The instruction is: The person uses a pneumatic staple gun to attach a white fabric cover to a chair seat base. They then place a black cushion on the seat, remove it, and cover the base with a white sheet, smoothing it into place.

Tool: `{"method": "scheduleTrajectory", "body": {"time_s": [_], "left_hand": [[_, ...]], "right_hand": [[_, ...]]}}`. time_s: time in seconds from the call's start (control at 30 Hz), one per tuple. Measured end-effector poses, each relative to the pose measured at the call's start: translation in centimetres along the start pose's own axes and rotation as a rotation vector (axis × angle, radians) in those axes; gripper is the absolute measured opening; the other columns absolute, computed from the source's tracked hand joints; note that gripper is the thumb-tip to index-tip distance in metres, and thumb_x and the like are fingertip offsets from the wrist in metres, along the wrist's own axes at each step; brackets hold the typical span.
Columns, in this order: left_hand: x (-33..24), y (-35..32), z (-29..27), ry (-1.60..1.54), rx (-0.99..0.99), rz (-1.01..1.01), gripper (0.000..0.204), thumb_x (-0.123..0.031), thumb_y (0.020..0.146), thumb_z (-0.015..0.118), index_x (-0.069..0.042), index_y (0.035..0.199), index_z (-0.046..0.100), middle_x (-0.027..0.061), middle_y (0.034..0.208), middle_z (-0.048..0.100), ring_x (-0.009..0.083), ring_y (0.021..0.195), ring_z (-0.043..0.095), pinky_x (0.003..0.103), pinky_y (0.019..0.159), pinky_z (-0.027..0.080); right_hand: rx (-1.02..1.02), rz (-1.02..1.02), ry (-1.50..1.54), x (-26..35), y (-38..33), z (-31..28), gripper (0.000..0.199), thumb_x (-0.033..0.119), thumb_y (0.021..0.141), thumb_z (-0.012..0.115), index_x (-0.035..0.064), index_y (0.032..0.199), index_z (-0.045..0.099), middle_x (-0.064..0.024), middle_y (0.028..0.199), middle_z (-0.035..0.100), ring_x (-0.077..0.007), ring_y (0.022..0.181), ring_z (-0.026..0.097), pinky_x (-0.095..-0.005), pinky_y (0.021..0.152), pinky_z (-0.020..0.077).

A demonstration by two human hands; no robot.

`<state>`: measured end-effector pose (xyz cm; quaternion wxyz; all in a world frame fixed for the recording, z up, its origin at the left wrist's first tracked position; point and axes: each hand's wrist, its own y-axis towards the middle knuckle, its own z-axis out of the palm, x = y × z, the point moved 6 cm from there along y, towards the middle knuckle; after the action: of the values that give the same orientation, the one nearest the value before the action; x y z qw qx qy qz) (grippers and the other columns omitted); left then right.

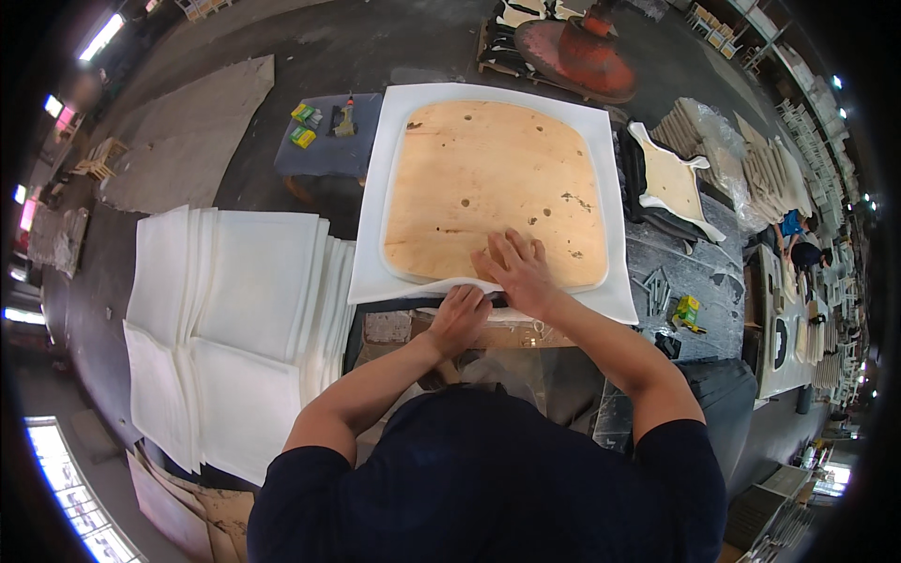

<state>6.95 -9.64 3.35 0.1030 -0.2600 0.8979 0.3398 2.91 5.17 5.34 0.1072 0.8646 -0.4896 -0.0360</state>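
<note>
A light wooden seat board (497, 178) with rounded corners and several small holes lies on a larger white foam sheet (371, 253). At the sheet's near edge my left hand (458, 321) is closed on the foam, which bulges up over the board's front rim. Just right of it, my right hand (519, 274) rests on the board's near part, fingers spread and bent, the thumb side close to the lifted foam. Some dark material shows under the foam's near edge.
Stacked white foam sheets (253, 281) stand at the left. A blue-grey padded stool (324, 155) bears a staple gun (345, 120) and small yellow-green boxes (302, 137). To the right, a table (666, 253) holds loose staple strips (657, 286), another yellow-green box (688, 312) and a partly covered board (668, 178).
</note>
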Motion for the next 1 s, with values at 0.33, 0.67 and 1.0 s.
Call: {"method": "scheduleTrajectory", "body": {"time_s": [0.33, 0.67, 1.0], "left_hand": [[0.9, -0.5, 0.0, -0.08, 0.108, -0.025, 0.007, -0.011, 0.09, 0.066, -0.005, 0.094, 0.067, 0.0127, 0.099, 0.058, 0.0355, 0.102, 0.061, 0.049, 0.094, 0.051], [-0.7, -6.9, 1.5, -0.94, 0.095, -1.017, 0.017, -0.018, 0.11, 0.07, -0.004, 0.118, 0.077, 0.0108, 0.108, 0.078, 0.0292, 0.089, 0.076, 0.04, 0.081, 0.061], [-0.2, -3.7, 5.4, -1.734, -0.031, -1.632, 0.023, -0.028, 0.11, 0.071, -0.006, 0.117, 0.073, 0.0091, 0.108, 0.079, 0.0282, 0.09, 0.078, 0.045, 0.086, 0.066]], "right_hand": [[-0.007, 0.021, 0.045, 0.0, 0.8, -0.4, 0.075, 0.011, 0.086, 0.078, 0.0302, 0.157, 0.06, -0.0144, 0.165, 0.047, -0.044, 0.148, 0.046, -0.0704, 0.107, 0.0408], [0.171, 0.102, 0.123, 0.1, -0.2, -0.9, 0.094, 0.016, 0.081, 0.087, 0.0318, 0.166, 0.052, -0.0176, 0.175, 0.037, -0.047, 0.162, 0.033, -0.0731, 0.122, 0.0352], [0.202, -0.004, 0.197, 0.2, -0.7, -1.2, 0.088, 0.021, 0.082, 0.091, 0.0315, 0.163, 0.056, -0.0201, 0.175, 0.038, -0.0504, 0.163, 0.033, -0.0755, 0.122, 0.0336]]}}
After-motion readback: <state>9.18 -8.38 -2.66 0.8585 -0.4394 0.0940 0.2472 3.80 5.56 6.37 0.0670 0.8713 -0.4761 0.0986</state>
